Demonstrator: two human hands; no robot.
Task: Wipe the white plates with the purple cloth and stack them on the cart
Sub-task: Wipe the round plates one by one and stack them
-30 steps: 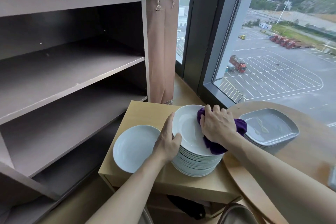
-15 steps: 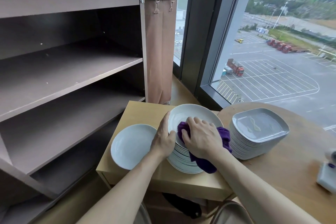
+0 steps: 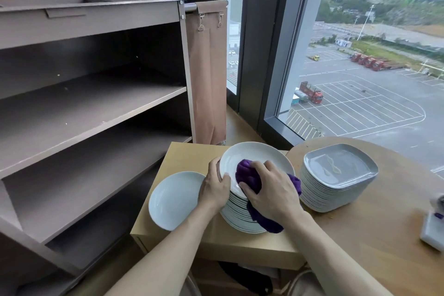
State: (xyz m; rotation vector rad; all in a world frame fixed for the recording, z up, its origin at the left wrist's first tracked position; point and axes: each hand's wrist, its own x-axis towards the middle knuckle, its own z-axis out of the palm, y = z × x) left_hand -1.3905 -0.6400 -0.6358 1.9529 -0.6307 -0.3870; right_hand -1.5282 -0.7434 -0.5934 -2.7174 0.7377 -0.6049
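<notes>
Purple cloth [image 3: 247, 175] lies bunched on the top plate [image 3: 254, 154] of the stack of white plates [image 3: 236, 214]. My right hand [image 3: 271, 190] is over it, with the fingers curled around the cloth and pressing it on the plate. The long axis of the cloth goes from the plate's middle toward me, and its end hangs down over the near side of the stack. The top plate is round and faces up; it sits a little toward the far side of the stack, and I cannot tell if it is tilted. My left hand [image 3: 215, 187] grips its left rim, thumb on the upper face. So both hands are closed on something and are near each other, not touching.

The stack stands on a small wooden tabletop [image 3: 187, 158], close to its near edge. Just left of the stack lies one single white plate [image 3: 175, 199], face up, reaching almost to the left edge. Farther left of the stack is the brown cart [image 3: 96, 103], its shelves open toward the stack. Just right of the stack, with a narrow gap, is a pile of grey square plates [image 3: 336, 175] on a round tabletop [image 3: 360, 235].
</notes>
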